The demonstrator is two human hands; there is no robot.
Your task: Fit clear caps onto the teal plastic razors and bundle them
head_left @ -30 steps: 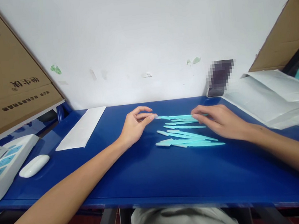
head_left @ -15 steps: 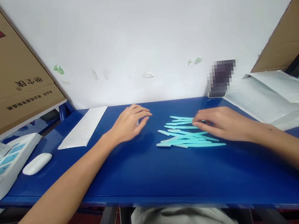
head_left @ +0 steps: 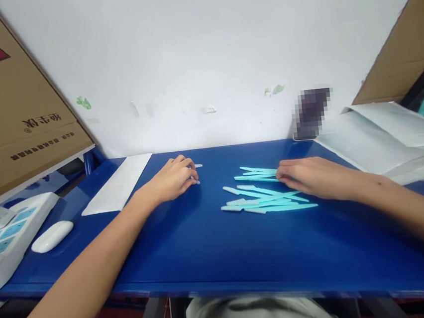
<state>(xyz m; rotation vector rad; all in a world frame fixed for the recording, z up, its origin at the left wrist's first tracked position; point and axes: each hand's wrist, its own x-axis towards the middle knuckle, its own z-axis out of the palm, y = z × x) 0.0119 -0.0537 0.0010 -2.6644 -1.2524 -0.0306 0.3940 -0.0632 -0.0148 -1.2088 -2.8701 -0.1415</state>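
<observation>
Several turquoise eyebrow razors with pale capped blades (head_left: 272, 204) lie in a loose, overlapping pile on the blue table (head_left: 205, 249). My right hand (head_left: 301, 175) is at the pile's far right side, its thumb and fingers pinched on the handle ends of the upper razors (head_left: 257, 177). To the left of the pile my left hand (head_left: 174, 178) rests low over the table with curled fingers. Two pale tips (head_left: 198, 166) like the razors' caps stick out past its fingers; the rest of them is hidden under the hand.
A white paper strip (head_left: 119, 185) lies left of my left hand. Further left are a white oval case (head_left: 52, 237) and a white power strip (head_left: 19, 222). A phone (head_left: 310, 114) leans on the wall; silvery bags (head_left: 390, 137) lie at right. Cardboard (head_left: 23, 107) stands at left.
My left hand has drawn slightly left and its fingers have curled in, baring pale tips. My right hand has closed to a pinch at the upper razors, which have shifted closer together.
</observation>
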